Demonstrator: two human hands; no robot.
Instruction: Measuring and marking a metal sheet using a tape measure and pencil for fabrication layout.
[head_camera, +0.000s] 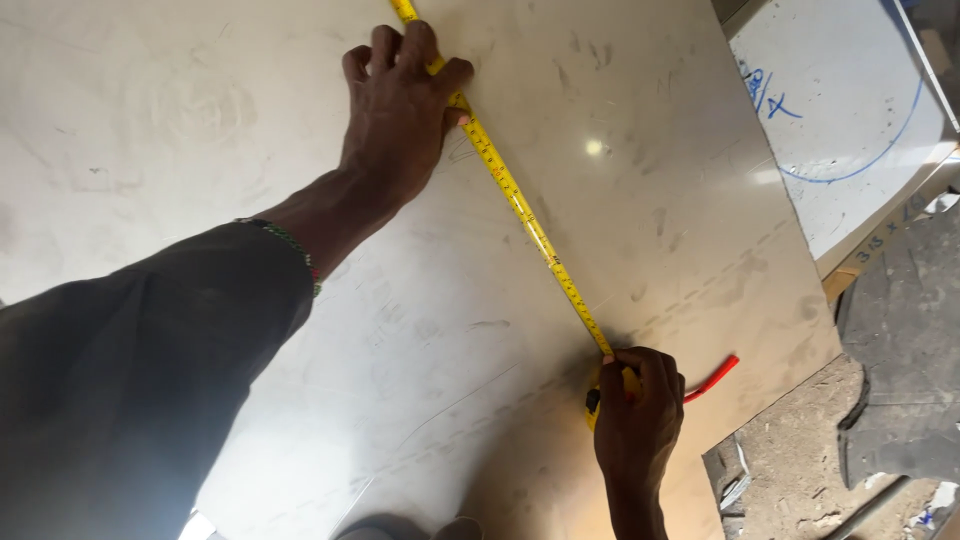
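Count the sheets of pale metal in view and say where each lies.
2. One large sheet fills most of the view, under both hands and the yellow tape measure. A second sheet, marked with blue lines, lies at upper right. Others may be hidden.
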